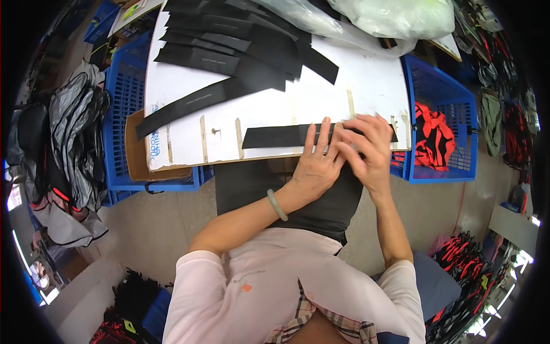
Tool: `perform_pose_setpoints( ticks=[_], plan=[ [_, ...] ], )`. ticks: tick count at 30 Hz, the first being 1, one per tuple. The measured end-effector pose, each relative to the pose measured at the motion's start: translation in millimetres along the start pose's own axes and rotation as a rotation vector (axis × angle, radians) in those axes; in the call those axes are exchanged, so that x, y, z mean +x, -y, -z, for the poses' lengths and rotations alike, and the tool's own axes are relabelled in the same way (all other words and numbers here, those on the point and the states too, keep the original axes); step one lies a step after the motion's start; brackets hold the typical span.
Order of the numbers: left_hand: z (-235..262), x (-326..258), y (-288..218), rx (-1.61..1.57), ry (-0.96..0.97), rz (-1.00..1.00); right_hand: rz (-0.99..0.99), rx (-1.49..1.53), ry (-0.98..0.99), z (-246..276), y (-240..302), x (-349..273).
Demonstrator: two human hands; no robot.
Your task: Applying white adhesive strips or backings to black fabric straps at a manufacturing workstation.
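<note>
Hands both working centre-right of the frame, head view. My left hand point(314, 163) is lying flat, fingers spread wide and pointing up, pressing down on the black strip point(275, 136), gripping nothing. My right hand point(366, 146) is sitting just beside it, touching it, fingers curled loosely over the right end of the same strip, pressing more than pinching; I can't tell if anything is caught under the fingertips. I'm wearing a pale green bangle point(277, 204) on my left wrist.

The strip is lying flat and horizontal along the near edge of the white board point(366, 80), centre of the frame, its left end bare, its right part going under my hands. Tan tape marks point(239, 137) are crossing the board's near edge just left of the strip.

Upper centre: a pile of black strips point(229, 40) is fanning out on the board, overlapping, one long strip running down toward the left edge. Behind them, top right, clear plastic bags point(395, 17) are lying on the board.

Blue crates are sitting under the board: the left crate point(123, 103) at left, the right crate point(441, 86) at right, holding red and black fabric point(432, 135). Grey and black bags point(69, 137) are hanging at the far left. Dark cloth point(252, 183) is lying across my lap, below the board.
</note>
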State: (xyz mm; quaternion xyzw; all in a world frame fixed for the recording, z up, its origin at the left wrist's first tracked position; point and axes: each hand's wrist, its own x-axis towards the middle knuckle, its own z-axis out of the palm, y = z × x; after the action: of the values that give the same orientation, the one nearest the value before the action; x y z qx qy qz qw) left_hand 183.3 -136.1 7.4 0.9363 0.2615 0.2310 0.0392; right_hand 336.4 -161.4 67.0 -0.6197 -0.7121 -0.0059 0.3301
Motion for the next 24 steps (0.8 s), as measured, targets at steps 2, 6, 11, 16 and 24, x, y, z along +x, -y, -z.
perform_pose_setpoints(
  ticks=[2, 6, 11, 16, 24],
  plan=[
    [-12.0, -1.8, -3.3, -0.166, 0.067, 0.102, 0.113, 0.073, 0.13, -27.0, 20.8, 31.1],
    [-17.9, 7.5, -3.6, -0.324, -0.033, 0.202, 0.131, 0.142, 0.371, -77.2, 33.6, 62.0],
    [-19.1, 0.3, -9.9, -0.213, 0.05, 0.13, 0.092, 0.246, 0.44, -89.2, 26.9, 62.6],
    [-22.8, -5.1, -5.4, -0.14, 0.003, 0.077, 0.079, 0.317, 0.417, -100.4, 29.9, 61.7],
    [-11.1, 6.0, -1.8, -0.037, 0.036, 0.055, 0.031, 0.425, 0.446, -91.9, 27.2, 70.4]
  ],
)
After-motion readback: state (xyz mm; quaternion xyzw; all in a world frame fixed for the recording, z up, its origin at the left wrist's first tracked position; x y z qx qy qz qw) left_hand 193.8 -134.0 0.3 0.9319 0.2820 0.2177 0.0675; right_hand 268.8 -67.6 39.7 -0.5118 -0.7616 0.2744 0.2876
